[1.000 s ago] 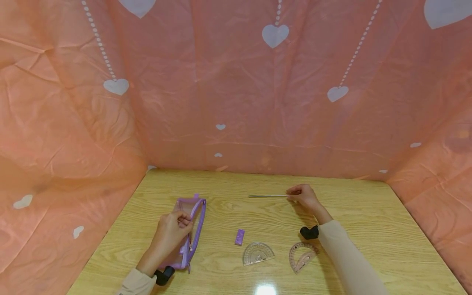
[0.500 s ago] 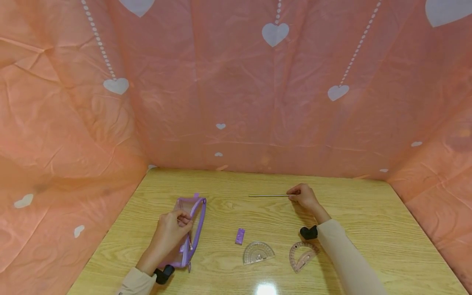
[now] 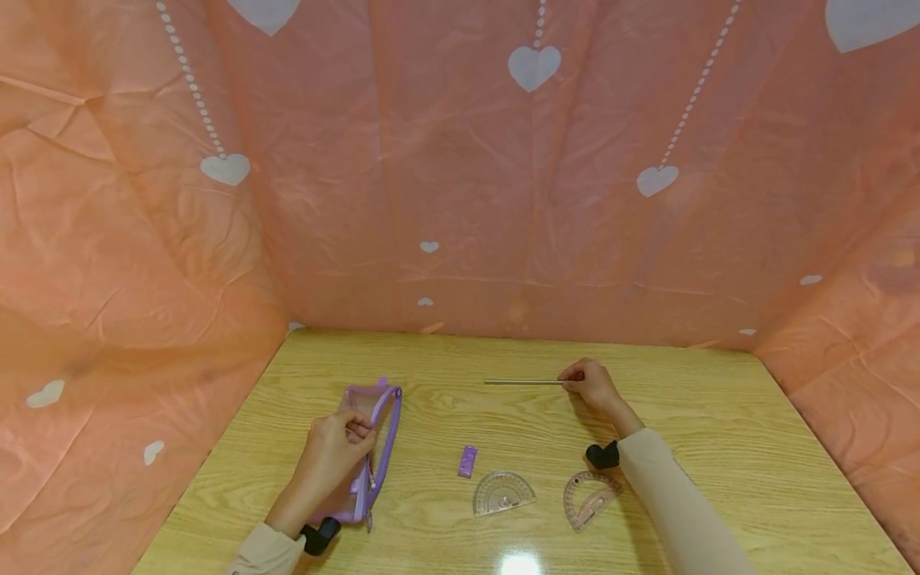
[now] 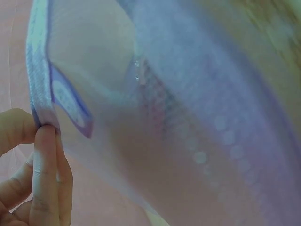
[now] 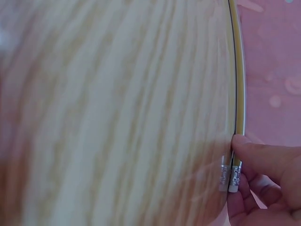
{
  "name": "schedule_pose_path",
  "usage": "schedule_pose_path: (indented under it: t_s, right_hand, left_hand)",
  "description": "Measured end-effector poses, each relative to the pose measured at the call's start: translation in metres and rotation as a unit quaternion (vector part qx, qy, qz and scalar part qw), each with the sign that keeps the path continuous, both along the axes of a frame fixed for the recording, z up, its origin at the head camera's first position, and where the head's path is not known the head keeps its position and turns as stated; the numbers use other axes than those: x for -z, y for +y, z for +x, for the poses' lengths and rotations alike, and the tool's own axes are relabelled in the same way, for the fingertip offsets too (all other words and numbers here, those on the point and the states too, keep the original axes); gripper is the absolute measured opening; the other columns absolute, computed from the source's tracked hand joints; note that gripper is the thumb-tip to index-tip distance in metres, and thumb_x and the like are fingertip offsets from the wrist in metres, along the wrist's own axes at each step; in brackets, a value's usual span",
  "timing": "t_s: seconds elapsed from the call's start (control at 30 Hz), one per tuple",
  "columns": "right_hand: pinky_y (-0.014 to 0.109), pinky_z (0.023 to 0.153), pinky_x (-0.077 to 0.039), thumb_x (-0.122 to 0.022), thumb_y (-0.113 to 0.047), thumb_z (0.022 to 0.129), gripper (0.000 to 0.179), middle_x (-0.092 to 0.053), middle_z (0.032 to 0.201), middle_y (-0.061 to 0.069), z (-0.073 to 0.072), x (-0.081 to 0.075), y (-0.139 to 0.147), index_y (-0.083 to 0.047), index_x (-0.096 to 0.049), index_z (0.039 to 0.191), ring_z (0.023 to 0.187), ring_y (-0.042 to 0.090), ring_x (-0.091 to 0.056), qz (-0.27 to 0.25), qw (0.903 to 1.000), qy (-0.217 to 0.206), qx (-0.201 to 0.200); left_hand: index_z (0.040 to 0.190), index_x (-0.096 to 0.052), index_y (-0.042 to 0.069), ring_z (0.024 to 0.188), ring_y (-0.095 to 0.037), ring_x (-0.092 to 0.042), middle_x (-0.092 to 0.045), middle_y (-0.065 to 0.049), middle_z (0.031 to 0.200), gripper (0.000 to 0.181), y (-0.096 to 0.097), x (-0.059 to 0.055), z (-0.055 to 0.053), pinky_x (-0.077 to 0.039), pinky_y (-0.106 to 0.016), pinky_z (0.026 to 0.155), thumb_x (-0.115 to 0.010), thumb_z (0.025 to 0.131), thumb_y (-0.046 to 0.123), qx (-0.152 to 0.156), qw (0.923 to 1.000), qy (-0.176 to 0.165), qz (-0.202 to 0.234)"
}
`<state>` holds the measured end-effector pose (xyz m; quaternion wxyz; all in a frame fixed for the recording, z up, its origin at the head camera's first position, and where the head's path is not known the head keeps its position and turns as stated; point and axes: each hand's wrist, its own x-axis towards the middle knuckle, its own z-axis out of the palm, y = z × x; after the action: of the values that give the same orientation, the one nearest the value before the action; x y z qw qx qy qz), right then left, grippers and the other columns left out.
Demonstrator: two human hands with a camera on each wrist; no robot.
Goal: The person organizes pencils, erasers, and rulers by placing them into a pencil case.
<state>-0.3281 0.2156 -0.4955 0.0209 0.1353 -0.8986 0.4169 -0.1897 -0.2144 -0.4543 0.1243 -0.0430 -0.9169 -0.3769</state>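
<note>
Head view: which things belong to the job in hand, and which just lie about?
Apparently in the job:
pencil, held by the right hand
purple pouch, held by the left hand

Seemingly lying about:
small purple block
clear protractor
pinkish protractor

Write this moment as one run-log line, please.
left hand: pinches edge of purple pencil case | right hand: pinches eraser-tipped pencil | table: small purple block, clear protractor, pinkish protractor

The person's left arm (image 3: 267, 551), in a long cream cloth sleeve, slants forward and inward, its bare left hand (image 3: 334, 447) bent into a pinch. The right arm (image 3: 673, 495), sleeved alike, reaches farther forward, also angled inward. Beyond its bare wrist (image 3: 629, 419), the bare right hand (image 3: 595, 383) pinches with its thumb and curled fingers.
</note>
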Motion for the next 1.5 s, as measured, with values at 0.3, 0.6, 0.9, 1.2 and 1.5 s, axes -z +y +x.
schedule_pose_path:
  t_s: [0.3, 0.6, 0.9, 1.2, 1.5]
  right_hand:
    - [0.037, 0.072, -0.05, -0.066, 0.007, 0.09, 0.005, -0.058, 0.09, 0.015, -0.001, 0.0, 0.001, 0.008, -0.071, 0.092, 0.082, 0.03, -0.057, 0.011, 0.9997, 0.014, -0.017]
    - [0.034, 0.069, -0.047, -0.065, 0.006, 0.091, 0.006, -0.059, 0.091, 0.015, -0.003, 0.005, 0.006, 0.008, -0.07, 0.093, 0.079, 0.025, -0.055, 0.019, 0.9983, 0.035, -0.042]
    - [0.035, 0.069, -0.047, -0.063, 0.006, 0.093, 0.008, -0.061, 0.096, 0.018, 0.001, 0.003, 0.007, 0.009, -0.07, 0.096, 0.08, 0.026, -0.055, 0.007, 0.9986, 0.033, -0.041]
    - [0.033, 0.069, -0.048, -0.063, 0.005, 0.093, 0.009, -0.061, 0.095, 0.016, 0.001, 0.001, 0.008, 0.008, -0.07, 0.098, 0.081, 0.026, -0.056, 0.017, 0.9982, 0.028, -0.051]
    - [0.035, 0.07, -0.047, -0.064, 0.004, 0.093, 0.011, -0.061, 0.094, 0.015, 0.001, 0.002, 0.01, 0.009, -0.07, 0.1, 0.08, 0.025, -0.055, 0.013, 0.9987, 0.016, -0.047]
  left_hand:
    - [0.082, -0.071, 0.0, 0.064, -0.011, -0.064, -0.067, -0.002, 0.073, 0.007, 0.0, 0.001, -0.002, -0.053, -0.02, 0.057, -0.075, 0.078, -0.004, 0.006, 1.0, 0.0, 0.005]
    - [0.081, -0.071, -0.001, 0.063, -0.012, -0.065, -0.067, -0.003, 0.072, 0.007, 0.0, 0.001, -0.001, -0.053, -0.02, 0.056, -0.075, 0.078, -0.005, 0.008, 0.9999, 0.005, 0.009]
    - [0.079, -0.07, 0.002, 0.063, -0.011, -0.064, -0.066, -0.002, 0.072, 0.009, -0.001, 0.002, -0.002, -0.053, -0.021, 0.057, -0.075, 0.077, -0.005, 0.007, 0.9998, 0.01, 0.017]
    - [0.081, -0.07, 0.0, 0.064, -0.011, -0.064, -0.066, -0.002, 0.072, 0.006, -0.002, 0.001, -0.001, -0.053, -0.021, 0.058, -0.074, 0.078, -0.004, 0.006, 0.9999, 0.003, 0.012]
    - [0.08, -0.07, 0.001, 0.064, -0.011, -0.064, -0.067, -0.001, 0.072, 0.007, -0.003, 0.002, -0.002, -0.053, -0.021, 0.057, -0.075, 0.078, -0.004, 0.005, 0.9998, 0.016, 0.004]
